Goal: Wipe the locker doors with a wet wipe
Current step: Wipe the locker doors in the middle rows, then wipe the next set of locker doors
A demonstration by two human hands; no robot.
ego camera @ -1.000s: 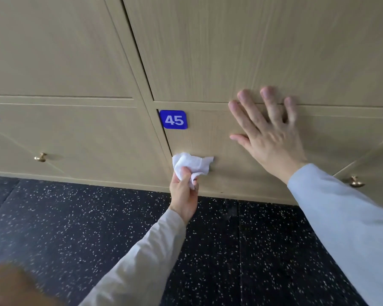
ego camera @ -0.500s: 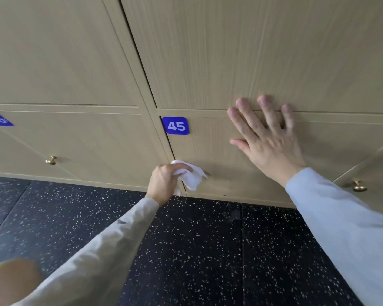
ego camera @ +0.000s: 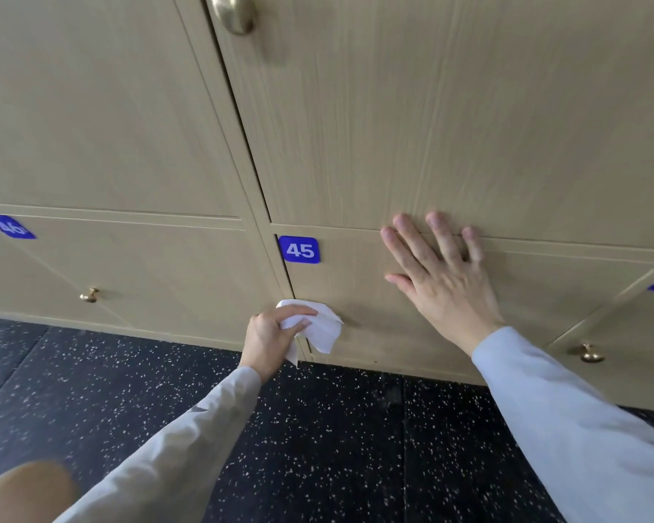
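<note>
— Where's the wet wipe [ego camera: 320, 328] right now?

— Bunched in the left hand [ego camera: 269, 339], fingers curled round it, pressed low against the locker door [ego camera: 359, 296] marked with the blue number plate [ego camera: 299, 249] reading 45, near that door's left edge.

— Which way does it run?

— It's crumpled, so no clear long axis; a loose corner hangs down toward the dark speckled floor [ego camera: 318, 447].

— And the right hand [ego camera: 440, 281]?

— Flat on the same door, fingers straight and spread, holding nothing. The fingertips point up, reaching the seam with the upper door [ego camera: 450, 107].

— Anything else nearby?

— Brass knobs: one [ego camera: 89, 295] on the door to the left, one [ego camera: 591, 353] on the right.
</note>
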